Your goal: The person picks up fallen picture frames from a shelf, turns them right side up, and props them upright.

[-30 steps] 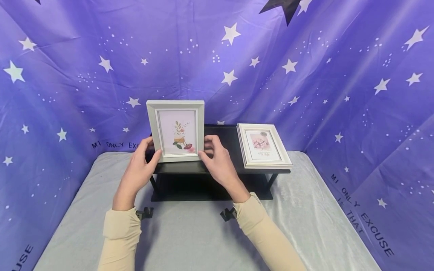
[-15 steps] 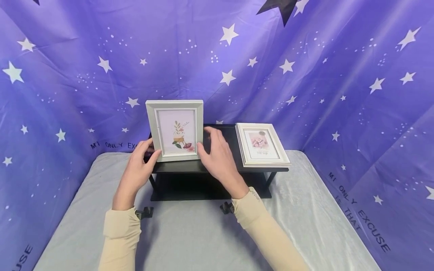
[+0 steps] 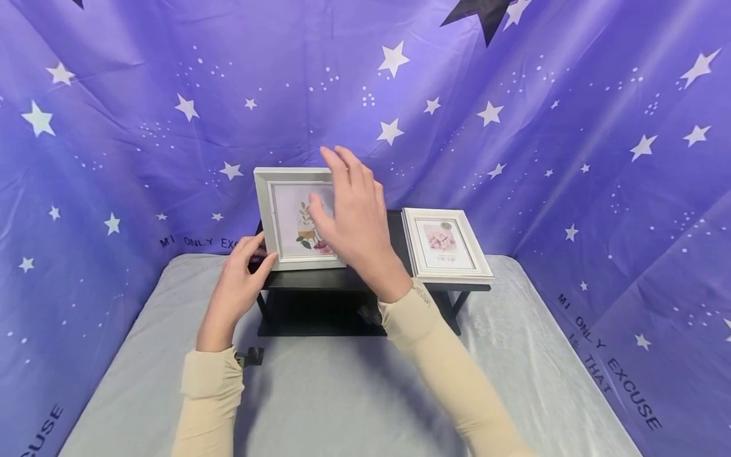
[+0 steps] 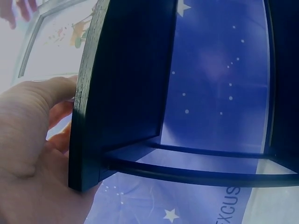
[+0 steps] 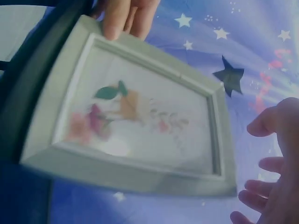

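A pale grey-green picture frame [image 3: 263, 209] with a plant picture stands upright on the top of a black two-tier shelf [image 3: 302, 279]. At its lower left edge my left hand [image 3: 235, 289] pinches it, thumb on the front and fingers behind. Raised before the frame's right side, my right hand [image 3: 360, 222] has its fingers extended and holds nothing; it hides part of the frame in the head view. The right wrist view shows a gap between the right hand [image 5: 280, 154] and the frame [image 5: 217, 184]. Lying flat on the shelf's right end is a white picture frame [image 3: 419, 254].
Grey cloth [image 3: 320, 393] covers the table under the shelf. A purple curtain [image 3: 285, 120] with white stars closes in the back and sides. In the left wrist view, the shelf's dark boards [image 4: 126, 70] rise right beside the left hand.
My right hand has let go of the frame's lower right edge and moved up in front of its right side. The left hand keeps its grip, and the frame stays standing.
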Available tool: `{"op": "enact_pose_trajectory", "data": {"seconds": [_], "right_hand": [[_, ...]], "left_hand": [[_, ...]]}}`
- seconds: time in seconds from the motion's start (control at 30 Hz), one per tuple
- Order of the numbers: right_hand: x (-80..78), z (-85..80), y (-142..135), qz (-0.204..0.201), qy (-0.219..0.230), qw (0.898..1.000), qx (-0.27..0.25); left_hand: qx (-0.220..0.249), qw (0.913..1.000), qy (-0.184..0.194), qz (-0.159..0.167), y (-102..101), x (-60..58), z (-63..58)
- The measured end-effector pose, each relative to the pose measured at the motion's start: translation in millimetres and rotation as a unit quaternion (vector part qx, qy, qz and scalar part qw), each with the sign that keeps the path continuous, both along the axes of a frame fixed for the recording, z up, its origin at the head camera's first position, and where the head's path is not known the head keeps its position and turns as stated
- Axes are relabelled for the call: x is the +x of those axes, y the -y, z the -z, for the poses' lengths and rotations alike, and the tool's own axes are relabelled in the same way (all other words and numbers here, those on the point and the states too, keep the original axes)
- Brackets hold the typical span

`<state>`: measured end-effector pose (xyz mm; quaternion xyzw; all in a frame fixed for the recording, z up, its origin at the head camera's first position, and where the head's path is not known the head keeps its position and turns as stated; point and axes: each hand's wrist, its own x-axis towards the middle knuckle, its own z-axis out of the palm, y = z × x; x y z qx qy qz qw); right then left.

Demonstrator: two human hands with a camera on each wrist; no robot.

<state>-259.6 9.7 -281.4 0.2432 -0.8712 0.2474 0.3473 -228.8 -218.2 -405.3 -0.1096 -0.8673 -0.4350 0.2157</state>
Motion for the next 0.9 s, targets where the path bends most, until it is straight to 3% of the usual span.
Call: {"op": "enact_pose_trajectory", "data": {"seconds": [0.2,0.3,0.53,0.9], "right_hand": [[2.5,-0.5,21,0.018,-0.011,0.995,0.101],[1.7,3.9,28,0.024,-0.022,0.992,0.123],[-0.7,4.9,27,0.024,-0.038,0.993,0.106],[1.2,12.6,32,0.029,-0.068,0.992,0.103]], "left_hand": [[0.008,1.0000,0.002,-0.004,1,3.4,5.5],[0.011,0.9999,0.005,-0.006,1,3.8,4.7],[0.012,0.9999,0.001,0.004,-2,-3.5,-1.2],[-0.024,0.9993,0.023,0.015,3,-2.1,-9.0]]}}
